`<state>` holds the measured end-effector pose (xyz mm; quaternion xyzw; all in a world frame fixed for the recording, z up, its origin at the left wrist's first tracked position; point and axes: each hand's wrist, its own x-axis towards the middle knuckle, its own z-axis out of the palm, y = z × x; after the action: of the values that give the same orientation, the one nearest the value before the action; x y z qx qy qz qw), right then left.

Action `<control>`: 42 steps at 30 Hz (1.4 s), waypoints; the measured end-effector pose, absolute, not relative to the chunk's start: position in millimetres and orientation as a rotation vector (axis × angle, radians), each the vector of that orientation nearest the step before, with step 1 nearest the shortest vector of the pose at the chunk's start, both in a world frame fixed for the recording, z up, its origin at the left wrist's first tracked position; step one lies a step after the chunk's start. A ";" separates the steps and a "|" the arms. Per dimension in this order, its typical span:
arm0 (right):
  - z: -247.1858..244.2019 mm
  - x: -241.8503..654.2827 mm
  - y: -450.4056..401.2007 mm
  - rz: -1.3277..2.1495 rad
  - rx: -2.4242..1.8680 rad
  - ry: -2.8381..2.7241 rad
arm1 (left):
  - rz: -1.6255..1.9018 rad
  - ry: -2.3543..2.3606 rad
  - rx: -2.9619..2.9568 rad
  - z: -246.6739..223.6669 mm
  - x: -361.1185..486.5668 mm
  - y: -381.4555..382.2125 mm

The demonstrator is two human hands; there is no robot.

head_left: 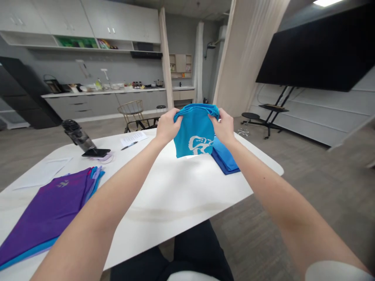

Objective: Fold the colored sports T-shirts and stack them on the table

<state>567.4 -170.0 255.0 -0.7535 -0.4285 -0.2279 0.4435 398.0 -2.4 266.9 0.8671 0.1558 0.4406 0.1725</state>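
A turquoise folded shirt (193,127) with a white printed design hangs above the white table (175,203), held up between my two hands. My left hand (168,127) pinches its upper left corner, thumb in front. At the upper right corner, my right hand (224,125) grips the fabric in the same way. Behind and below my right hand lie folded blue clothes (225,154), partly hidden by my forearm. On the table's left side, a pile of folded clothes has a purple shirt (55,207) on top, with blue and lilac layers beneath.
A dark upright device (80,136) stands at the table's far left. Near it are a pen (129,146), a printed sheet (133,137) and more paper (43,171). Beyond the table are a chair (131,109), a kitchen counter (117,91) and a large screen (316,50) on a stand.
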 end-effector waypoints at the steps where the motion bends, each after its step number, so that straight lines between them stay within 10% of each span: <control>1: 260.7 574.1 -188.9 -0.610 -1.857 -1.040 | 1.255 0.387 2.417 271.1 409.2 -15.9; 8: 257.1 635.8 -300.3 -0.756 -1.909 -0.895 | 1.085 0.155 2.099 249.0 502.1 -96.6; 17: 133.0 719.0 -364.5 -0.379 -2.237 -0.699 | 0.562 0.362 1.927 97.9 592.4 -154.8; 42: 17.1 899.9 -179.9 -0.030 -2.593 -0.708 | 0.534 0.819 2.205 10.8 736.4 -18.6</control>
<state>899.9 -179.9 17.1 -0.9399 -0.2567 -0.0110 0.2250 736.4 -18.6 10.8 0.8540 0.3171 0.2068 0.3569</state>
